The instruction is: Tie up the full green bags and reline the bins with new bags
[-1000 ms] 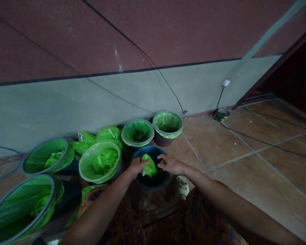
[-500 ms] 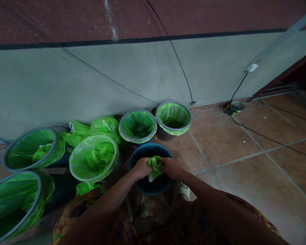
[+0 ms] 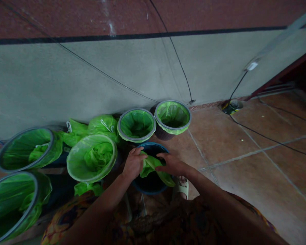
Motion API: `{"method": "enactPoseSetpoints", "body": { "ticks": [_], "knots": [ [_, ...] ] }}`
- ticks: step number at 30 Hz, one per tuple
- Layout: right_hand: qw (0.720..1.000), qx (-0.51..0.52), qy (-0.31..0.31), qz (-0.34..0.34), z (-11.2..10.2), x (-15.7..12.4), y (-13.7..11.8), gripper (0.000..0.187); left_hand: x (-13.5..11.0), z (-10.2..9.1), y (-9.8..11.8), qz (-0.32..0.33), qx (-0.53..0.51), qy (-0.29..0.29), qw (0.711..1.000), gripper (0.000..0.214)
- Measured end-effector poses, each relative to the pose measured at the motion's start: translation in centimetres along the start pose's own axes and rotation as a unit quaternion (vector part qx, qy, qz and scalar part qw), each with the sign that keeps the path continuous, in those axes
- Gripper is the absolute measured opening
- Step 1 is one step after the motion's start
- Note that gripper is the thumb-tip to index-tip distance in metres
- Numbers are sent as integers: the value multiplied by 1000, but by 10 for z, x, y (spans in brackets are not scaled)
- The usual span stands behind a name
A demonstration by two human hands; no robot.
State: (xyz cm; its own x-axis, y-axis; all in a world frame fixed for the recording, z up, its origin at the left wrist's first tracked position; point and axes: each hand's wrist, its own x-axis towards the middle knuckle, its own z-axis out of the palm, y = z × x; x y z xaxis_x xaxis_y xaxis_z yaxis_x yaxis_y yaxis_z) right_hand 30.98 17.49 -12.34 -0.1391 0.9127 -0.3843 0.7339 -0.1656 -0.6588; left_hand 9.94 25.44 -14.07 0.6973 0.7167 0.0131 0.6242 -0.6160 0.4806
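Green and thin, the plastic bag (image 3: 149, 164) is stretched between two hands over the mouth of the blue bin (image 3: 153, 193), with its loose end at the rim on the right side. The left hand (image 3: 133, 162) pinches it near one end; the right hand (image 3: 172, 164) touches it with parted fingers, and whether these grip, I cannot tell. Just behind stands a grey-rimmed bin (image 3: 119, 128) with green liner.
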Motion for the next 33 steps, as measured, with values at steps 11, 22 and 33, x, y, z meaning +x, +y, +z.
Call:
{"method": "enactPoseSetpoints", "body": {
  "ticks": [11,22,33],
  "knots": [
    [967,174,89,166,25,15,-13,22,5,-1,2,-160,-104,123,974,74],
    [792,561,54,234,28,9,-6,19,7,3,6,-292,-365,-30,884,73],
    [971,-57,108,204,-6,5,15,22,7,-21,-2,-178,-129,-127,967,21]
  ]
}}
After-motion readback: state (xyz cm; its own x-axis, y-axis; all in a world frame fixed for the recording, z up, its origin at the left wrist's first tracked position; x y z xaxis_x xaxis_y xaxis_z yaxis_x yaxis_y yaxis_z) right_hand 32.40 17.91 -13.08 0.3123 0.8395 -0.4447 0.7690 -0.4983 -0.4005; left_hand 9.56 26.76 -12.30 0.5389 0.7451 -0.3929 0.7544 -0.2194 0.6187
